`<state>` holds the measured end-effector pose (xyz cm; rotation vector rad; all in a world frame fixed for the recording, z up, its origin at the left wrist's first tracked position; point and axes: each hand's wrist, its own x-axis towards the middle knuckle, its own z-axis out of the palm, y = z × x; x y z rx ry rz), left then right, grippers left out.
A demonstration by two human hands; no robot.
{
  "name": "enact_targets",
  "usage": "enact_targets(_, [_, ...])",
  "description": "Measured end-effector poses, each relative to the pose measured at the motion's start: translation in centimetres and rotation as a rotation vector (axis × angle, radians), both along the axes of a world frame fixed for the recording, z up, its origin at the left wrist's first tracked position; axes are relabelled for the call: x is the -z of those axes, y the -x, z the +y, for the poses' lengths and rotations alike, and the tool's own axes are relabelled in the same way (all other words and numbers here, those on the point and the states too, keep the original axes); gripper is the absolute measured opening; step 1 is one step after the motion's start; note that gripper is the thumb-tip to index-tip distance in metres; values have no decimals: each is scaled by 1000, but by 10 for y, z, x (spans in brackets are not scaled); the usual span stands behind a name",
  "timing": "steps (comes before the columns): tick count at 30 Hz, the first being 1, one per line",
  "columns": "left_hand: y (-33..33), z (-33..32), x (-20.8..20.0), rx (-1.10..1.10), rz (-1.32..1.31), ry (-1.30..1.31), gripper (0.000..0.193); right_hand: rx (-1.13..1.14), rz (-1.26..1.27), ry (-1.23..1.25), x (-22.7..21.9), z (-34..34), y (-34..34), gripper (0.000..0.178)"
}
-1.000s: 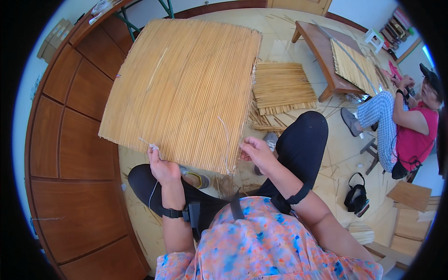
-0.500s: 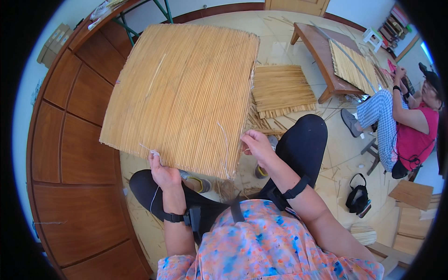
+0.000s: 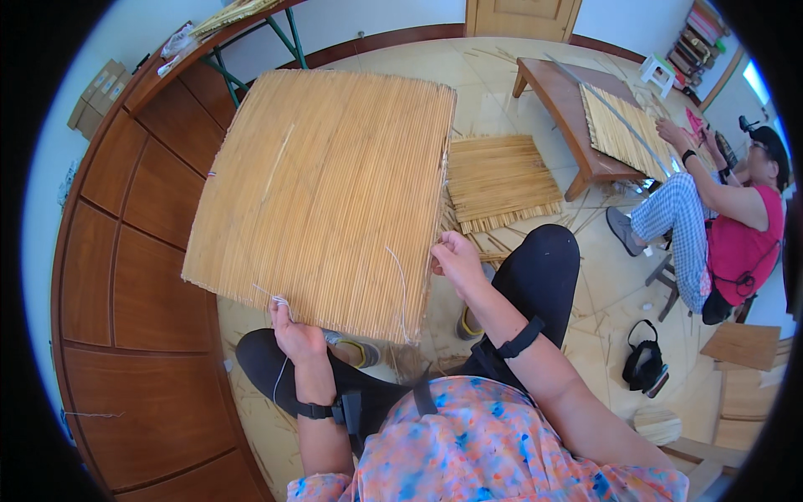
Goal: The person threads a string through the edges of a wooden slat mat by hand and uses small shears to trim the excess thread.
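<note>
I hold up a large square mat of thin straw-coloured reeds (image 3: 322,188) in front of me, above my knees. My left hand (image 3: 290,328) grips its near edge, with a white thread trailing from the fingers. My right hand (image 3: 456,259) pinches the mat's near right corner edge. A loose white thread (image 3: 401,289) hangs across the mat's near right part.
A second reed mat (image 3: 500,180) lies on the tiled floor beyond my right knee. A low wooden table (image 3: 577,117) carries another mat, where a seated person (image 3: 719,213) works. Wooden wall panels (image 3: 125,243) run along the left. A black bag (image 3: 644,368) sits on the floor at right.
The mat has been lifted and tipped slightly, its near edge rising. My right hand slid up along the right edge; my left hand stayed on the near edge.
</note>
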<state>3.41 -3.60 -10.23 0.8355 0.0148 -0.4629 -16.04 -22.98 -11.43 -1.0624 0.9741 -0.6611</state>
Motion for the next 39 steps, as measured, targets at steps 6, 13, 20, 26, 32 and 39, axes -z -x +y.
enact_targets(6, [-2,1,5,1,-8,-6,22,24,61,140,18,-6,-2,13])
enact_targets(13, [3,-1,0,17,0,31,26,47,233,366,40,-13,-3,14])
enact_targets(20, [-1,4,5,18,-8,44,24,107,113,205,3,-15,-4,27])
enact_targets(26, [1,2,4,19,-2,58,22,45,96,212,8,-26,-1,29])
enact_targets(32, [5,2,-6,42,-6,72,24,11,42,143,17,-26,-1,27])
enact_targets(39, [3,1,1,36,-14,64,26,7,23,105,2,-20,-1,24])
